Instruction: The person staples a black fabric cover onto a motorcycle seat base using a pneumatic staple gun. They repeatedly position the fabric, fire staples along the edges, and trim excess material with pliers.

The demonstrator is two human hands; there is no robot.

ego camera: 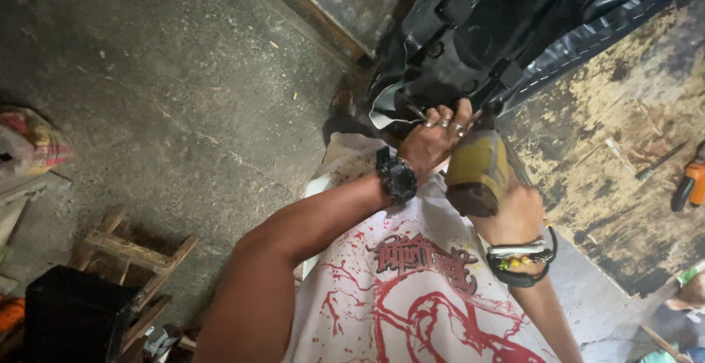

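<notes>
Close against my chest, above my white shirt (411,289) with its red print, my right hand (514,212) is clenched around the grip of a yellow-green power tool (477,168), bracelets stacked at the wrist. The tool's long axis runs up and away from me, its front end hidden behind my left hand (433,139). That left hand, ringed and with a black wristwatch (396,175) behind it, is the nearer of the two to the work: its fingers are curled tight, pinching a thin metal piece against the lower edge of the black moulded panel (499,25). The panel lies directly ahead of my knuckles, rising up and to the right, touching the fingertips of my left hand. Whether the tool's tip meets the panel I cannot tell. To my right stretches a worn workbench (609,157), its paint flaked to yellow and black, carrying a thin metal rod (661,161) and an orange-handled tool (690,183) well apart from my hands. To my left lies bare concrete floor (169,91), with a small wooden frame (139,256) beside a black box (73,319)
</notes>
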